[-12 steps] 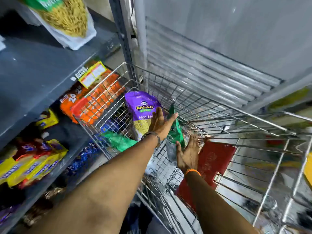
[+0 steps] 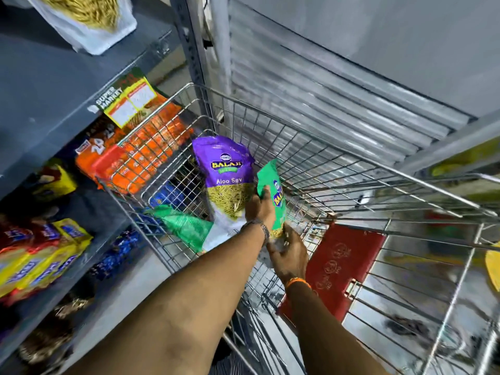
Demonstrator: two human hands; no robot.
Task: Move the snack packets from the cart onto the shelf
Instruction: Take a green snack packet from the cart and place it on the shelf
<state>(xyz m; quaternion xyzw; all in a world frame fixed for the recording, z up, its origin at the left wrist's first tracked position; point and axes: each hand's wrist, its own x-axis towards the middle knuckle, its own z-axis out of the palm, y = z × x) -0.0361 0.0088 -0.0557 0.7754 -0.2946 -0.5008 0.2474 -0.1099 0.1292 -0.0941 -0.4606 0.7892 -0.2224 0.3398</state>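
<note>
Only the head view to go on, so here's what it shows, all placed relative to the silver wire-mesh shopping cart (image 2: 338, 169).

Both hands are down inside the cart basket. The left hand (image 2: 259, 209) is closed around the lower part of the purple plastic Aloo Sev snack packet (image 2: 224, 171), with its thumb side also pressed against the green foil snack packet (image 2: 276, 196) standing right beside it. The right hand (image 2: 289, 255) is clamped on the bottom of that green packet from underneath. My guess is the two packets are being gathered upright together so both come out in one lift, bottoms supported so they don't flop. A second green packet (image 2: 186, 228) lies tilted against the cart's left wall, not touched by either hand.

The red hinged plastic flap (image 2: 341, 269) sits at the near end of the cart, just to the right of the right hand, out of the way.

For room: the cart's top is open, so straight up looks free. The cart's left rim is close against the grey metal shelf unit (image 2: 48, 85), where orange biscuit packs (image 2: 140, 155) fill the level just beyond the mesh. The grey shelf board above them looks mostly bare, apart from a clear bag of yellow sev (image 2: 92, 20) at the far end. The packets need to clear the left rim and the yellow price tag (image 2: 130, 101) hanging off the shelf edge.
</note>
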